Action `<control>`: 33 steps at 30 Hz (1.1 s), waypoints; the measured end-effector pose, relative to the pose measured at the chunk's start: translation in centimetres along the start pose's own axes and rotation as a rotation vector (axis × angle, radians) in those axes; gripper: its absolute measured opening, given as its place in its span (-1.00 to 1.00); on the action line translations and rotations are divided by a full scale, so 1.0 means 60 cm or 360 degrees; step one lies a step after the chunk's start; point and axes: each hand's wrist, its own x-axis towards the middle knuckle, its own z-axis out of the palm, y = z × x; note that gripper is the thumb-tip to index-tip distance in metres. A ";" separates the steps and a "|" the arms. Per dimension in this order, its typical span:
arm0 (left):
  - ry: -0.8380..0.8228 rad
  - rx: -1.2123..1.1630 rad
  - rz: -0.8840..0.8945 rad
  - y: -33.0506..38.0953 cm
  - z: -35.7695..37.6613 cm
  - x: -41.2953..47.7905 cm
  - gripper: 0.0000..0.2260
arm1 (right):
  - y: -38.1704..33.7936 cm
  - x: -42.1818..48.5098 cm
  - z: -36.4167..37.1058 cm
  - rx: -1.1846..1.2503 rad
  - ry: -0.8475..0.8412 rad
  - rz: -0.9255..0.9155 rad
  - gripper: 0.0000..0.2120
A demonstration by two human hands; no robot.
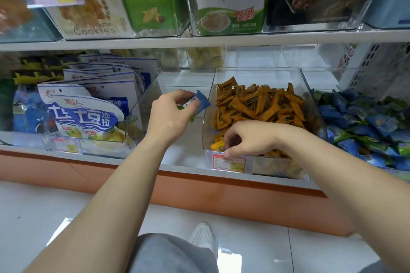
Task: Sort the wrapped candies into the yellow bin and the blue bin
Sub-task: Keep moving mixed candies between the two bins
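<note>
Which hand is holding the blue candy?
The left hand pinches the blue candy up in the air. The right hand is down among the orange candies instead.

A long white metal upper shelf board (221, 41) runs level across the shop fixture. Below it, a white lower shelf board (184, 161) sits on an orange-brown base plinth (221, 195). A white perforated upright panel (366, 66) stands at the lower board's right rear corner. Pale glossy floor tiles (255, 250) with thin dark joints reflect soft light.
</note>
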 end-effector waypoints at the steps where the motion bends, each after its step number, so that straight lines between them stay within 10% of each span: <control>1: 0.0007 -0.0010 -0.0001 0.003 0.000 -0.001 -0.72 | 0.003 -0.004 -0.001 0.0058 0.0042 -0.0007 -0.79; 8: 0.0033 -0.0083 0.0023 0.024 0.000 -0.006 -0.74 | 0.016 -0.031 -0.004 0.0256 0.0278 -0.0126 -0.81; 15: -0.0213 -0.0623 -0.0168 0.072 0.026 -0.013 -0.82 | 0.041 -0.069 -0.020 0.1237 0.1273 0.0021 -0.80; 24: -0.0321 -0.1129 -0.0345 0.140 0.093 -0.038 -0.87 | 0.019 -0.101 -0.026 0.2442 0.1144 -0.0106 -0.75; 29: -0.0309 -0.0974 -0.0393 0.141 0.105 -0.041 -0.89 | 0.034 -0.109 -0.017 0.1968 0.1237 -0.0087 -0.70; 33: -0.0859 0.0196 -0.0300 0.092 0.121 -0.041 -0.71 | 0.073 -0.116 -0.012 0.1183 0.1429 0.0158 -0.68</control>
